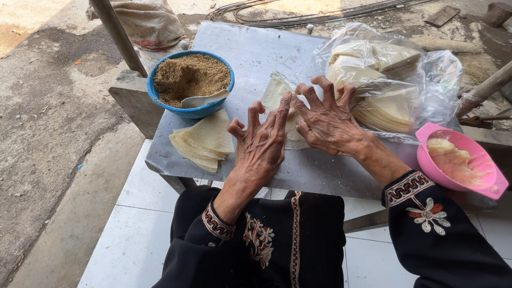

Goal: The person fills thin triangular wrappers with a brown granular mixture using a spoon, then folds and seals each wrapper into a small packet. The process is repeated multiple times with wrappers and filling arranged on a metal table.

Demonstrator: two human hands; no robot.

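My left hand [261,143] and my right hand [325,120] rest side by side on a pale thin wrapper sheet [276,92] lying on the grey metal table [250,53]. Fingers of both hands are spread and bent, fingertips pressing on the wrapper. Most of the sheet is hidden under the hands. A stack of cut wrapper pieces [205,140] lies just left of my left hand. Behind it stands a blue bowl [160,96] of brown crumbly filling with a white spoon [202,100] in it.
A clear plastic bag [437,80] holding stacks of wrappers sits at the right back of the table. A pink bowl [469,178] with pale paste stands at the right front edge. Poles, a sack and cables lie beyond on the concrete ground.
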